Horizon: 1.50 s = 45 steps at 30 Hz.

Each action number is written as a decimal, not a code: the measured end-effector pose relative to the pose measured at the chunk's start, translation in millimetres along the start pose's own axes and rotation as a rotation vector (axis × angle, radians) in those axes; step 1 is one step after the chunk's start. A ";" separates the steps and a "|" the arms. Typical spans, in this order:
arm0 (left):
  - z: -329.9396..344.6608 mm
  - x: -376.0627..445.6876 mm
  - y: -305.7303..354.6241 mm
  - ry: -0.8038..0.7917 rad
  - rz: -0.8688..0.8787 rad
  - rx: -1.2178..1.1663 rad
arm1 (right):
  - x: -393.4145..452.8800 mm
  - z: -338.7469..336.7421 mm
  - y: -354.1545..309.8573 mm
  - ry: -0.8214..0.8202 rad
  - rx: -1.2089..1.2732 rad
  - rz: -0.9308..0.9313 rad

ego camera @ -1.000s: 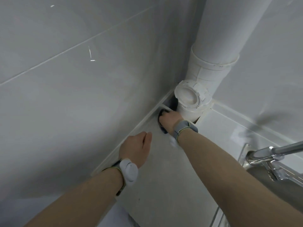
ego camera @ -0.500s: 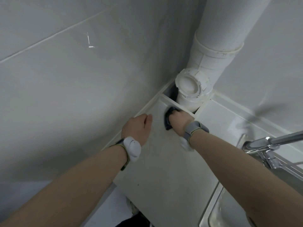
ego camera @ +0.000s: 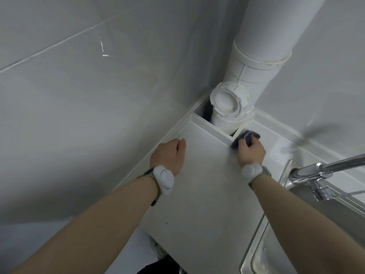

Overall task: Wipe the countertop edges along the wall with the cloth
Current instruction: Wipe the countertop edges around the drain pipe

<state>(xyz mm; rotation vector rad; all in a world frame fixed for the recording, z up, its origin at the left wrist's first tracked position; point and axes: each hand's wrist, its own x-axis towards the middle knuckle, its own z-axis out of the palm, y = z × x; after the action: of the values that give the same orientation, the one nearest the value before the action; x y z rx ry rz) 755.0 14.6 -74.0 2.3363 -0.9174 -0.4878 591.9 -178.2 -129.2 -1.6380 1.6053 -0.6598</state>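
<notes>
Cloth (ego camera: 245, 138), dark and bunched, sits under the right hand (ego camera: 251, 152), whose fingers curl round it and press it on the surface (ego camera: 201, 186) at the raised edge beside the white pipe (ego camera: 250, 76). Left hand (ego camera: 167, 155) rests clenched near the wall (ego camera: 88, 105), holding nothing. Sink (ego camera: 254, 252) interior is blurred, contents unclear; a faucet (ego camera: 320, 171) stands over it.

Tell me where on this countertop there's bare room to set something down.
Bare countertop lies between the left hand and the right hand, running toward the front edge. It is crowded at the corner: the pipe, the cloth, and rightward the faucet and sink.
</notes>
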 end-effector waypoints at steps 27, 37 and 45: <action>-27.0 8.2 -20.6 0.071 0.140 0.036 | -57.4 114.6 -55.9 -0.727 -0.690 -0.790; -33.1 -3.6 -6.0 0.086 0.133 0.011 | -107.5 82.0 -33.6 -1.006 -0.741 -1.264; -45.4 -19.9 -15.9 0.106 0.084 0.067 | -44.0 71.2 -52.6 -0.664 -0.936 -0.778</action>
<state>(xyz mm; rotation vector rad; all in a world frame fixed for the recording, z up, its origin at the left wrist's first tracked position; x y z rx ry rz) 772.5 55.4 -46.7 2.3471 -0.9907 -0.2999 676.3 -127.0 -124.2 -2.8037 0.7365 0.3977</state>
